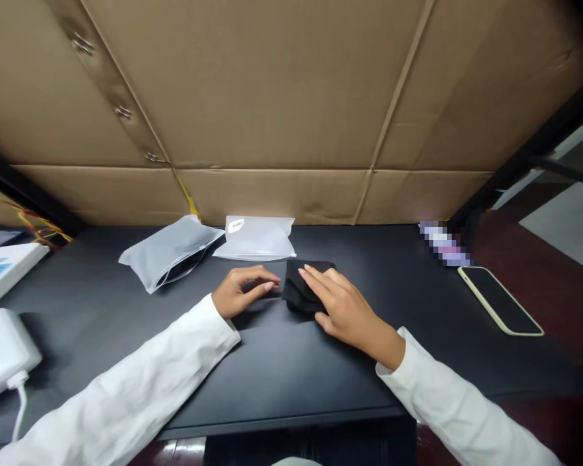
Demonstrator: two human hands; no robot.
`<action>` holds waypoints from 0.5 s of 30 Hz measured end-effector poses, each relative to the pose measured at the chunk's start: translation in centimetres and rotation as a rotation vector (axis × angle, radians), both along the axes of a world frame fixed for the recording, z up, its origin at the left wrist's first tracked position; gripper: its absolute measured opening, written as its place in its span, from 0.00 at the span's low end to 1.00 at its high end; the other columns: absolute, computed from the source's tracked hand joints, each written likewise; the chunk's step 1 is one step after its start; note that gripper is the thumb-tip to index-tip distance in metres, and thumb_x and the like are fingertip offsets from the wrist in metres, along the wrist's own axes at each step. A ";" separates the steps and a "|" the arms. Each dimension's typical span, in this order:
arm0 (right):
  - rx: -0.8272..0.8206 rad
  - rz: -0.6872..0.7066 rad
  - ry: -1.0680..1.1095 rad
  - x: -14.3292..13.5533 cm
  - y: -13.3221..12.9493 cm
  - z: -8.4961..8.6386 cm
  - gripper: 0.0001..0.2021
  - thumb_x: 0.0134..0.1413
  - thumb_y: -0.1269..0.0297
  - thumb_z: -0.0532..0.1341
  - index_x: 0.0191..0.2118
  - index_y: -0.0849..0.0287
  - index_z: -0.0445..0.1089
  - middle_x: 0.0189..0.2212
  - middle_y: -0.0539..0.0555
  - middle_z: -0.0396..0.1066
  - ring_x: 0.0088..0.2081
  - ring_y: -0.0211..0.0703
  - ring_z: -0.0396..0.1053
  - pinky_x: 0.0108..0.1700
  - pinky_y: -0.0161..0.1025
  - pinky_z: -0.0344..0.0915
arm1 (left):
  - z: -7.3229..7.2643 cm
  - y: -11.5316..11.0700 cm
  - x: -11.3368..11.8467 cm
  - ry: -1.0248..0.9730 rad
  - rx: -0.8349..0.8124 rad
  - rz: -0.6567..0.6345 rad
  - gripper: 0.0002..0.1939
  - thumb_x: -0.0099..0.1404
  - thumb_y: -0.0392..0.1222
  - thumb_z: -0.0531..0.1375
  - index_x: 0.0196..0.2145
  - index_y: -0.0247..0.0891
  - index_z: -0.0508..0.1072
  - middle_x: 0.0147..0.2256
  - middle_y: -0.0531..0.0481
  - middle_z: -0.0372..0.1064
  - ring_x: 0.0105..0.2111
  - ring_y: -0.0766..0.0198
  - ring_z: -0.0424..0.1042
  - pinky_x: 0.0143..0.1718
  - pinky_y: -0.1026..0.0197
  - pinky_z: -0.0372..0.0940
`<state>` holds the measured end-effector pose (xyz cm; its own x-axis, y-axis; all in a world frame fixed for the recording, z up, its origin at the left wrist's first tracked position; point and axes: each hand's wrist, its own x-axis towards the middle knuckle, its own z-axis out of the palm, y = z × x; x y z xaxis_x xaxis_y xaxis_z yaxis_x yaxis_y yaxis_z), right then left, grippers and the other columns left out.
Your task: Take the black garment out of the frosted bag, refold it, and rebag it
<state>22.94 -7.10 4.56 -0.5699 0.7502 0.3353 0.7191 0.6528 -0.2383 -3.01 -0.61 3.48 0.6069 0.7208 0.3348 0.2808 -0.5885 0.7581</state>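
Note:
A folded piece of black cloth [296, 292] lies on the black table in front of me, stacked in layers. My right hand [342, 304] rests on its right part, fingers stretched flat over the top and the thumb at the near edge. Just left of the cloth is my left hand [245, 290], its fingers lightly bent with a gap between them and the thumb; nothing shows in it. Behind the hands lie two frosted plastic pouches: a left pouch [175, 244], its mouth partly open with something dark inside, and a right pouch [260, 238] bearing a small white label.
A phone [502, 303] in a pale case lies at the table's right side, near a blurred-out item [444, 244]. On the left are a white adapter [4, 353] with a cable and a white box [12, 272]. Cardboard [272, 97] walls off the back of the table [291, 375].

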 end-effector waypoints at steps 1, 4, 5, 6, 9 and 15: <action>0.005 -0.049 -0.043 0.5 0.5 0.1 0.40 0.47 0.79 0.58 0.68 0.60 0.50 0.64 0.61 0.59 0.55 0.58 0.62 0.54 0.56 0.66 | 0.1 0.6 -0.7 0.050 0.186 0.058 0.11 0.68 0.43 0.57 0.41 0.36 0.76 0.37 0.43 0.76 0.38 0.59 0.74 0.43 0.56 0.69; 0.038 -0.172 -0.128 1.7 1.7 -0.1 0.36 0.45 0.84 0.55 0.63 0.61 0.60 0.61 0.61 0.63 0.55 0.58 0.61 0.52 0.55 0.67 | 0.0 2.7 -3.1 0.233 0.610 0.321 0.12 0.66 0.43 0.59 0.45 0.37 0.75 0.43 0.41 0.74 0.44 0.54 0.72 0.49 0.50 0.67; 0.052 -0.195 -0.132 2.0 2.0 -0.4 0.35 0.44 0.85 0.54 0.61 0.63 0.61 0.62 0.62 0.62 0.58 0.58 0.59 0.54 0.56 0.65 | -0.2 3.5 -4.0 0.305 0.672 0.361 0.14 0.65 0.44 0.60 0.46 0.37 0.74 0.45 0.40 0.74 0.46 0.52 0.71 0.51 0.49 0.66; 0.064 -0.208 -0.129 2.2 2.4 -0.7 0.34 0.43 0.86 0.54 0.60 0.64 0.63 0.64 0.63 0.59 0.62 0.60 0.54 0.57 0.57 0.63 | -0.4 4.1 -4.8 0.365 0.714 0.369 0.14 0.64 0.45 0.61 0.46 0.37 0.74 0.46 0.41 0.74 0.47 0.52 0.71 0.51 0.49 0.66; 0.073 -0.190 -0.099 2.7 3.7 -1.7 0.33 0.38 0.87 0.54 0.56 0.69 0.64 0.67 0.69 0.50 0.69 0.60 0.42 0.65 0.59 0.53 | -1.1 5.6 -6.9 0.497 0.745 0.371 0.10 0.67 0.45 0.58 0.41 0.38 0.75 0.41 0.44 0.75 0.43 0.55 0.73 0.45 0.54 0.68; -0.043 -0.120 0.061 4.6 7.4 -2.7 0.33 0.42 0.78 0.59 0.59 0.66 0.61 0.65 0.69 0.54 0.68 0.56 0.51 0.66 0.55 0.54 | -1.4 6.0 -7.6 0.614 0.846 0.452 0.10 0.70 0.37 0.52 0.34 0.36 0.72 0.29 0.47 0.71 0.30 0.61 0.69 0.32 0.60 0.64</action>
